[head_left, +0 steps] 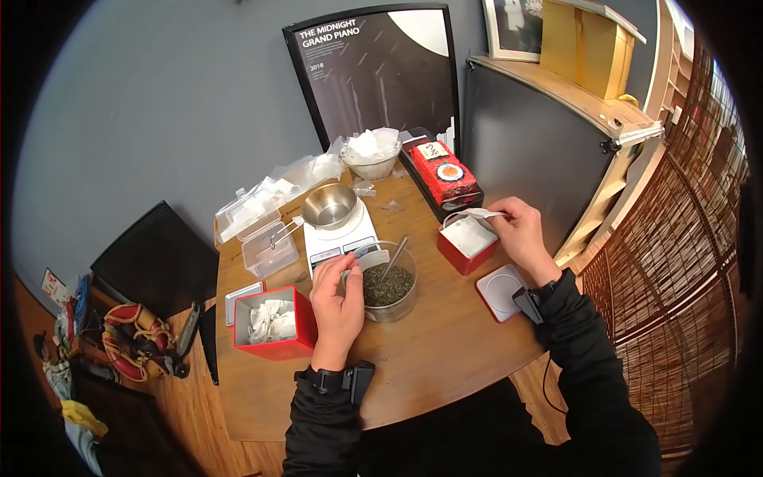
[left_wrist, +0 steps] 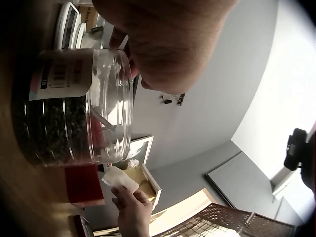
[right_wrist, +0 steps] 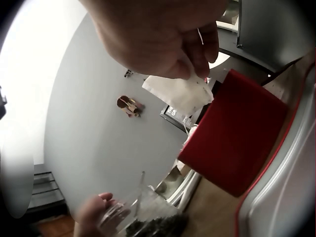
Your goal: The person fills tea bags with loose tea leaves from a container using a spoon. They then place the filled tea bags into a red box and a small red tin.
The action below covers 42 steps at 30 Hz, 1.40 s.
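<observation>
My right hand (head_left: 520, 234) pinches a flat white paper tea bag (right_wrist: 180, 94) above a square red tin (head_left: 463, 260). White bags lie inside that tin. My left hand (head_left: 338, 302) grips the rim of a clear plastic jar (left_wrist: 111, 148), its fingers curled at the edge. Dark green dried leaves (head_left: 387, 288) partly fill the jar, and a metal spoon (head_left: 395, 258) leans in it, handle up. Left of the left hand, a second red tin (head_left: 298, 346) holds several crumpled white filled bags (head_left: 272, 320).
Behind the jar stands a white kitchen scale (head_left: 342, 238) bearing a steel bowl (head_left: 331, 205). Tin lids (head_left: 501, 292) lie beside both tins. A clear plastic box (head_left: 270, 253), a glass bowl of white bags (head_left: 372, 167) and a red package (head_left: 445, 171) occupy the wooden table's back.
</observation>
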### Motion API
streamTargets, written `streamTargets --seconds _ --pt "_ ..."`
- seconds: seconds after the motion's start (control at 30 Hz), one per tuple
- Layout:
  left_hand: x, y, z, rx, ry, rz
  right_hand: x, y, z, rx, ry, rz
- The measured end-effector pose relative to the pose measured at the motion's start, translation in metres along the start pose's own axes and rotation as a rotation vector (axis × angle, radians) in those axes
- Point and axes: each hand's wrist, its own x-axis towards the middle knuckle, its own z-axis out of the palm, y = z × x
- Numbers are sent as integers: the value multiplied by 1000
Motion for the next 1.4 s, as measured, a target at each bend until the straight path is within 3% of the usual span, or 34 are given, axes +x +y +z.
streamTargets --seconds 0.07,0.2,0.3,0.7,0.93,1.03,1.2,1.4 --pt "0 1 0 0 -4 -1 -1 -13 -3 -200 -49 -148" --pt "0 -3 0 10 -5 7 -2 -2 -1 -214 -68 -352" --pt "-1 -2 0 11 -19 -7 -3 7 -2 -287 -95 -396" --pt "-2 -8 0 14 -11 9 -9 1 -6 -444 -317 -390" --pt "-2 -5 -1 18 -14 11 -4 -3 -10 -413 -262 -372" --pt "-1 -5 -2 28 1 8 -5 -12 -11 -356 -281 -259" --pt "-1 -5 -2 13 -10 2 -23 -29 0 -670 -603 -286" --pt "-1 -6 -4 32 -3 11 -20 -30 4 -736 -732 -273"
